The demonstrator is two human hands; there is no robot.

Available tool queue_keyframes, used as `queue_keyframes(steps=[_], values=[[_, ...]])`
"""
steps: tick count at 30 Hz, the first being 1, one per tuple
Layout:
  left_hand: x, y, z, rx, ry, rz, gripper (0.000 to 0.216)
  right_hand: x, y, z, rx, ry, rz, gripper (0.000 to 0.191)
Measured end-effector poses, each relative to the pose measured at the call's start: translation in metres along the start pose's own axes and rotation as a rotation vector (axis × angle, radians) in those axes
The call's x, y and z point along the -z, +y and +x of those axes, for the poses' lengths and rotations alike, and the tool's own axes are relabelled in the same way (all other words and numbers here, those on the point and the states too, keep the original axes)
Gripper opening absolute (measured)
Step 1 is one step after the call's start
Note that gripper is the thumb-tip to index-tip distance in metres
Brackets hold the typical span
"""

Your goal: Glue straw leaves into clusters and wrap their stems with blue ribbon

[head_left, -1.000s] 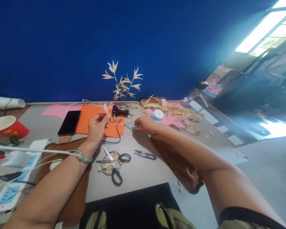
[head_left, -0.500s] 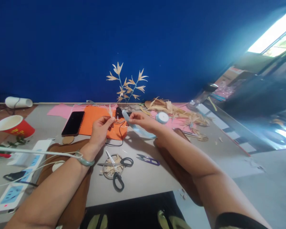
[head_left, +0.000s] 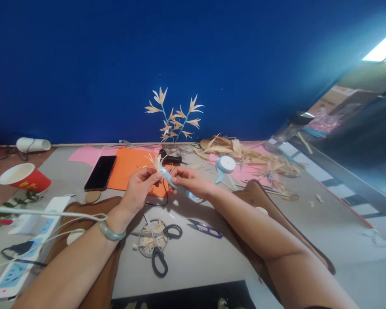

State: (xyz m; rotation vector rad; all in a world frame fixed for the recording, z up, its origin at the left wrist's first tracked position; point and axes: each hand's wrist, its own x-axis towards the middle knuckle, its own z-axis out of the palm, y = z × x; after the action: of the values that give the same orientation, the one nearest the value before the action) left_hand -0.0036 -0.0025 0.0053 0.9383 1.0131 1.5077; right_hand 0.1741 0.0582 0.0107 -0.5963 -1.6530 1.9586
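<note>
Pale flower [head_left: 156,162] against light-blue ribbon [head_left: 165,174]

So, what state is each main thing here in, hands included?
Left hand, pinching a husk flower
Right hand, holding blue ribbon
Scissors, open
Thread snips, blades apart
Smartphone, screen dark
Ribbon spool, partly unwound
White paper cup, on its side
Red paper cup, uncovered
Glue gun, lying down
Power strip, red light lit

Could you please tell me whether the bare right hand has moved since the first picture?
Yes, leftward: the right hand was beyond the right end of the black, gun-shaped tool; now it is partly in front of that end.
</note>
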Motion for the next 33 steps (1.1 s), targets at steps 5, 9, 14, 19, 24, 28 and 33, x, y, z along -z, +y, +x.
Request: queue_keyframes(steps=[5, 9, 14, 19, 24, 28, 33], values=[[0.001, -0.005, -0.001, -0.054, 0.076, 0.090, 0.021, -0.010, 0.001, -0.006, 0.120, 0.198, -0.344, 0.037], [0.001, -0.008, -0.002, -0.044, 0.079, 0.127, 0.022, -0.013, 0.012, -0.012, 0.445, 0.358, -1.008, 0.064], [-0.002, -0.007, -0.006, -0.027, 0.017, 0.140, 0.021, -0.007, 0.020, -0.021, 0.756, 0.365, -1.583, 0.043], [-0.005, -0.003, -0.008, -0.030, 0.001, 0.135, 0.025, -0.008, 0.010, -0.021, 0.836, 0.367, -1.397, 0.021], [-0.002, -0.004, -0.005, -0.043, 0.103, 0.123, 0.023, -0.012, -0.004, -0.013, 0.414, 0.493, -0.709, 0.024], [-0.001, -0.006, -0.003, -0.091, 0.118, 0.098, 0.022, -0.009, -0.003, -0.006, 0.045, 0.450, -0.179, 0.032], [-0.004, -0.005, -0.007, 0.000, 0.040, 0.042, 0.021, -0.006, 0.002, -0.002, -0.039, 0.406, 0.066, 0.032]])
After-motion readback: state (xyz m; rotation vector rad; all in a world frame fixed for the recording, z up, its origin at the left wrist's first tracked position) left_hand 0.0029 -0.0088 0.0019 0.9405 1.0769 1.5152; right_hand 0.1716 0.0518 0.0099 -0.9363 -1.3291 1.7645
